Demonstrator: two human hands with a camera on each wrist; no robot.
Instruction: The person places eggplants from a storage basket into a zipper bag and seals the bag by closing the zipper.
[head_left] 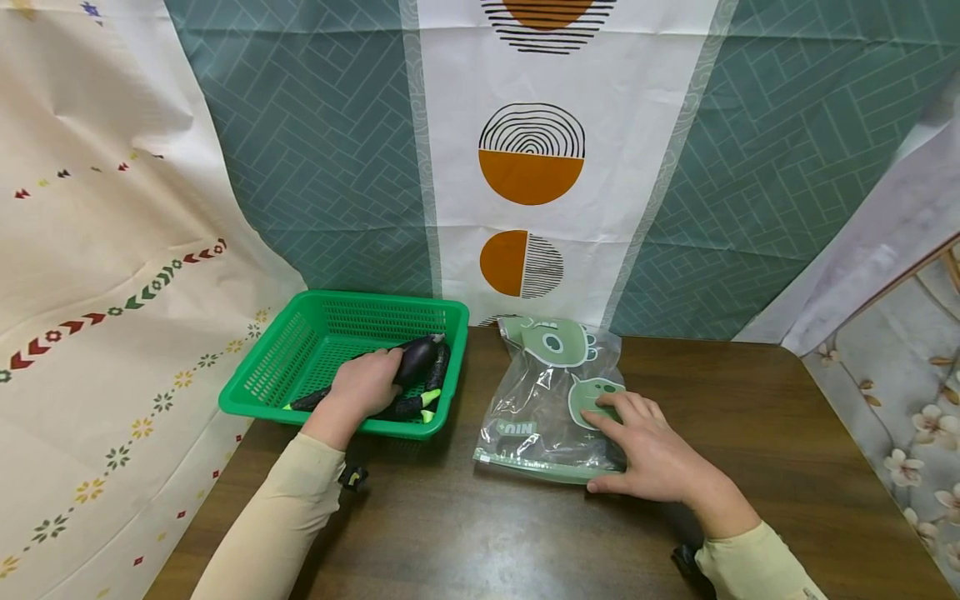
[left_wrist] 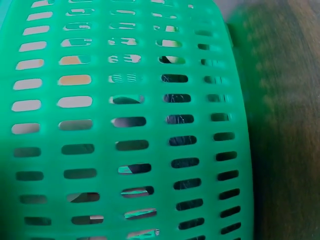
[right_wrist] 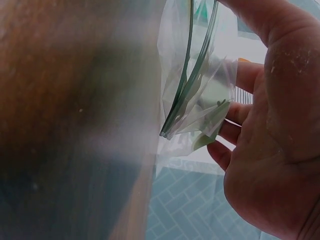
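Observation:
My left hand [head_left: 365,385] reaches over the near rim of a green plastic basket [head_left: 258,402] and grips a dark purple eggplant [head_left: 417,363]. Around it in the basket lie several dark, long vegetables [head_left: 405,408] with bright green tips. The basket's slotted wall [left_wrist: 102,112] fills most of the left wrist view and hides that hand. My right hand [head_left: 652,446] rests with spread fingers on the right side of a clear zip bag [head_left: 551,400] printed with green animal figures. In the right wrist view, the bag's green zip strips [right_wrist: 192,85] stand slightly apart near the thumb.
Basket and bag lie on a dark brown wooden table [head_left: 480,533], the bag to the basket's right. A patterned cloth [head_left: 360,167] hangs behind the table's back edge. Another cloth [head_left: 112,333] drapes along the left, and a floral one [head_left: 915,433] along the right.

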